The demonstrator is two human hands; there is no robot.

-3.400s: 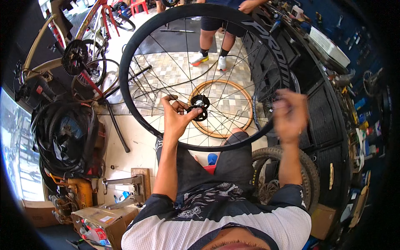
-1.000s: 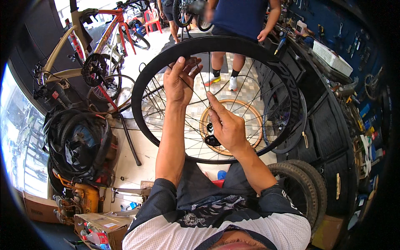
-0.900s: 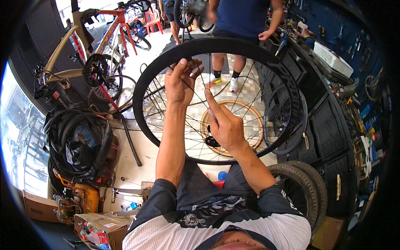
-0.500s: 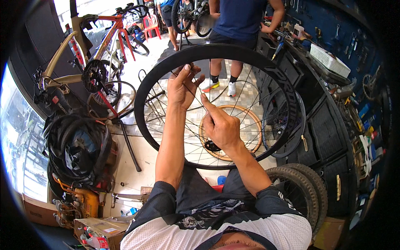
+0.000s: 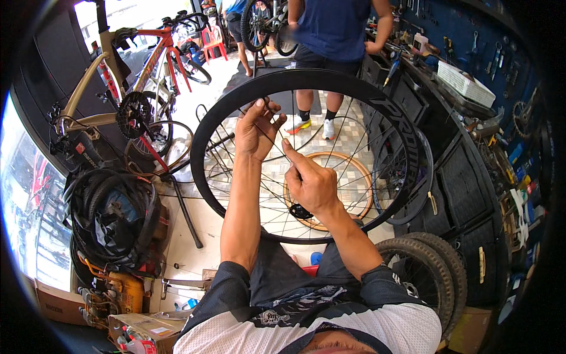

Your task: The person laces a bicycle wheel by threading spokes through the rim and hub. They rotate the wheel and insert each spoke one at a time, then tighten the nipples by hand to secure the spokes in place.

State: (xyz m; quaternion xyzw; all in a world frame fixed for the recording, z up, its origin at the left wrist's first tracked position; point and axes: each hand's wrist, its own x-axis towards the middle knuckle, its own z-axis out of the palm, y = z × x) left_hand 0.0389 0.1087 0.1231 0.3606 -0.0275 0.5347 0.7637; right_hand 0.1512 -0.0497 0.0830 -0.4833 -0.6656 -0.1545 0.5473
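Wearer sitting, facing a black deep-rimmed bicycle wheel point(image 5: 318, 78); it is standing tilted in front of the torso, its lower rim crossing over the thighs in view. Whether rim and legs are touching, cannot tell.

Left hand point(image 5: 256, 130): reaching in among the spokes, just inside the upper left of the rim, thumb pointing up, fingers loosely curling. Cannot tell if they are closing on a spoke.

Right hand point(image 5: 312, 183): index finger extending up and left, its tip near the left hand and the spokes; other fingers folding into the palm. Palm is facing away; cannot tell whether anything is lying inside. Black hub point(image 5: 300, 211) is showing just below and left of this hand.

Beyond the spokes, a tan-rimmed wheel point(image 5: 328, 156) is lying on the tiled floor. A person in a navy shirt point(image 5: 333, 35) is standing past the wheel, one hand resting at the hip.

Right side: knobbly tyres point(image 5: 442, 271) are standing beside the wearer; black cabinets point(image 5: 451, 159) are running behind them. Left side: a heap of black tyres point(image 5: 112, 218) is lying below an orange-red bicycle frame point(image 5: 154, 53).
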